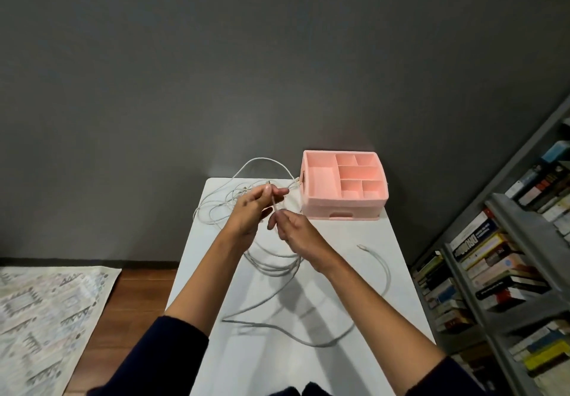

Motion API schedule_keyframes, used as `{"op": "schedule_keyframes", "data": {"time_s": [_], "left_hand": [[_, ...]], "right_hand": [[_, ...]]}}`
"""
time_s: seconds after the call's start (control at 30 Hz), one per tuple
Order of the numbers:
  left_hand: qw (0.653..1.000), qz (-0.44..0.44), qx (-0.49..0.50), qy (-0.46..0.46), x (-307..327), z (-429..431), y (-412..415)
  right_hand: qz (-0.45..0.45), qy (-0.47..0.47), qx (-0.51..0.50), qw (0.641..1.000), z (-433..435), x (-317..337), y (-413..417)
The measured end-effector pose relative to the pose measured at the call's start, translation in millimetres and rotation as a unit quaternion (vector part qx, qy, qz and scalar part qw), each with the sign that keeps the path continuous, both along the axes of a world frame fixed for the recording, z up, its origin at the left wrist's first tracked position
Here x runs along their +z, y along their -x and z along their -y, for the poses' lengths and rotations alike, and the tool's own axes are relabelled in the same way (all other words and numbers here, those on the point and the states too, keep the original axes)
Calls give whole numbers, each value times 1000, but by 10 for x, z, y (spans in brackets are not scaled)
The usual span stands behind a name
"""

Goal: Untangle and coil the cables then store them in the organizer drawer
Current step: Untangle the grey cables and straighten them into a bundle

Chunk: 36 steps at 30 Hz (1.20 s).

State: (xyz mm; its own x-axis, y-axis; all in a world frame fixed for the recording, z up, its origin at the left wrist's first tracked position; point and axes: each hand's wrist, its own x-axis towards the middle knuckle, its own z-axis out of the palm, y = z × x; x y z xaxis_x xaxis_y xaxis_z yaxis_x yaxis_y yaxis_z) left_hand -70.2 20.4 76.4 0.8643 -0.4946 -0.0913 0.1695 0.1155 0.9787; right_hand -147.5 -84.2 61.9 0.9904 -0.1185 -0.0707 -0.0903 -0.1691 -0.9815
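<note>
A tangle of white cables [271, 264] lies spread over the white table [354, 235], with loops at the far left and loose ends trailing toward me. My left hand [251, 210] holds a short stretch of cable near its plug end, raised above the table. My right hand [293, 229] pinches the same stretch just below it. The pink organizer [344, 207] stands at the table's far right corner, its top compartments open and its front drawer shut.
A separate white cable [384, 267] curves along the table's right side. A grey bookshelf [509, 272] full of books stands close on the right. A patterned rug [46, 318] lies on the wooden floor at the left. A dark grey wall is behind.
</note>
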Motion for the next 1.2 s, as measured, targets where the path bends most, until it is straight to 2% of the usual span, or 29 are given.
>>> {"op": "schedule_keyframes", "data": {"time_s": [0.07,0.2,0.57,0.77,1.07,1.2], "left_hand": [[996,-55,62,45,55,7,-9],[975,-117,124,144,170,-33,-105],[943,-149,175,241,189,-112,-173],[930,-150,215,259,208,-254,-281],[921,-162,224,275,143,-326,-330],[904,-169,261,294,117,-385,-395]], "right_hand": [[14,93,27,995,-84,-1,-13],[10,118,51,992,-196,-49,23],[-45,47,121,991,-124,-35,126],[-74,25,130,988,-85,-140,214],[-127,-42,147,980,100,-235,291],[-143,-40,160,976,216,-281,347]]}}
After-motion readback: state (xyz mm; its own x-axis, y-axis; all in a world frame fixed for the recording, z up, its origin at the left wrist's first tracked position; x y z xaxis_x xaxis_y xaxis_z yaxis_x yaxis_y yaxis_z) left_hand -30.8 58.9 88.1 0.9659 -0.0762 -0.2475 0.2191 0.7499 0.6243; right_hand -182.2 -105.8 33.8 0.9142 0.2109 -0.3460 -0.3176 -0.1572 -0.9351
